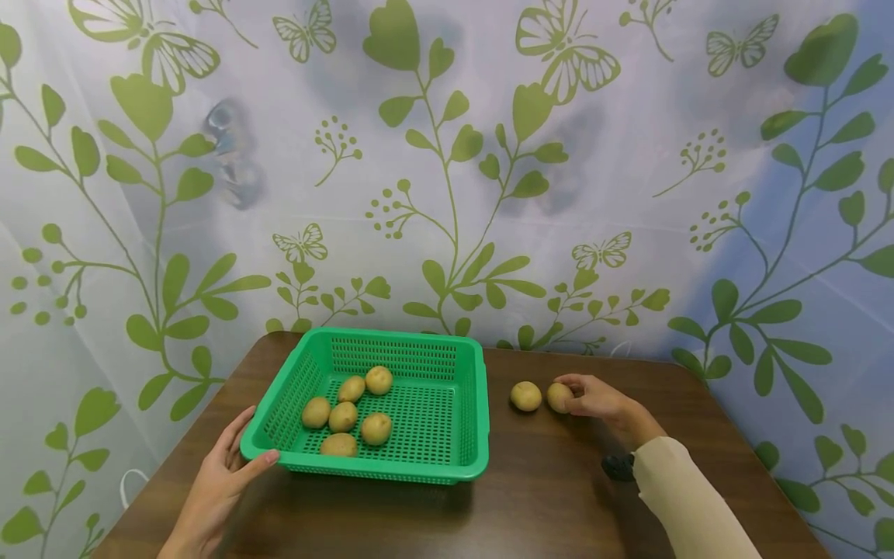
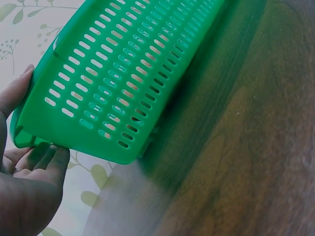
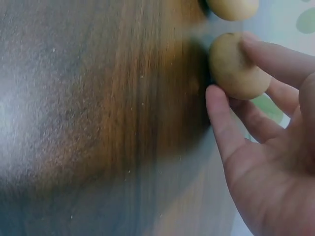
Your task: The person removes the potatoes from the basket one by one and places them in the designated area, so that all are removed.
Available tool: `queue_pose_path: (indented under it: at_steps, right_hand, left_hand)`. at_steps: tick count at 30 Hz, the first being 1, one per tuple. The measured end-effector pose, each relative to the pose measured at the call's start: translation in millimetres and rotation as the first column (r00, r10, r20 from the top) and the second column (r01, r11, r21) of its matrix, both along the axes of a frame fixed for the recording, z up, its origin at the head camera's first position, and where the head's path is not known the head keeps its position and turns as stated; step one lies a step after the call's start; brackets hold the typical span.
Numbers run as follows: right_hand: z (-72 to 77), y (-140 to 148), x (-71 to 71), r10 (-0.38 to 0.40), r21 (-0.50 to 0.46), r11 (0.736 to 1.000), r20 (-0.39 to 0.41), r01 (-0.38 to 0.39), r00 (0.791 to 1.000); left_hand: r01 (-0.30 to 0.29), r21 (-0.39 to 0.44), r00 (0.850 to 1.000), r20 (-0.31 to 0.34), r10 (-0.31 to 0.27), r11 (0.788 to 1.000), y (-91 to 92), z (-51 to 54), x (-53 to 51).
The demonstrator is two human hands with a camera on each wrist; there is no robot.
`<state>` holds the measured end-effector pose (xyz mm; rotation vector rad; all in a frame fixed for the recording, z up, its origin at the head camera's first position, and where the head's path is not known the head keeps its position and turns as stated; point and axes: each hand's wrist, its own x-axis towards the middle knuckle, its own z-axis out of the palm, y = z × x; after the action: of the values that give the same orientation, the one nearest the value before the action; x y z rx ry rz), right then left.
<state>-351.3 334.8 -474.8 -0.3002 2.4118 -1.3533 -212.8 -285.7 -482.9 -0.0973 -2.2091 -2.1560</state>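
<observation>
Presently we are gripping the near left corner of a green perforated plastic basket [image 1: 391,468] with our left hand [image 1: 218,475], thumb and fingers curling about its rim. Inside, six potatoes [image 1: 342,417] are lying on the basket's floor. With our right hand [image 1: 602,401] we are pinching another potato [image 1: 558,397] between thumb and fingers, to the right of the basket and just beside a loose potato [image 1: 526,396]; we cannot tell whether the pinched one is touching the brown wood-grain table [image 1: 531,497]. A beige sleeve [image 1: 687,489] is covering our right forearm, a small black object [image 1: 618,467] is showing by that wrist, and a pale backdrop [image 1: 628,101] with green leaves and butterflies is hanging behind
</observation>
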Motion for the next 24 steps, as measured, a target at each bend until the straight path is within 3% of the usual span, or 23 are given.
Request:
queue_pose_path:
  at_steps: [6, 24]
  right_hand:
    - [6.8, -5, 3.6, 0.031, 0.071, 0.997, -0.015, -0.03, 0.999]
    - [33.2, -4, 4.6, 0.032, 0.122, 0.992, -0.029, -0.028, 0.999]
  left_hand:
    - [-0.001, -0.01, 1.0, -0.002, 0.001, 1.0, -0.2, 0.8, -0.2]
    - [-0.004, -0.074, 0.999, 0.049, 0.007, 0.997, -1.2, 4.1, -3.3]
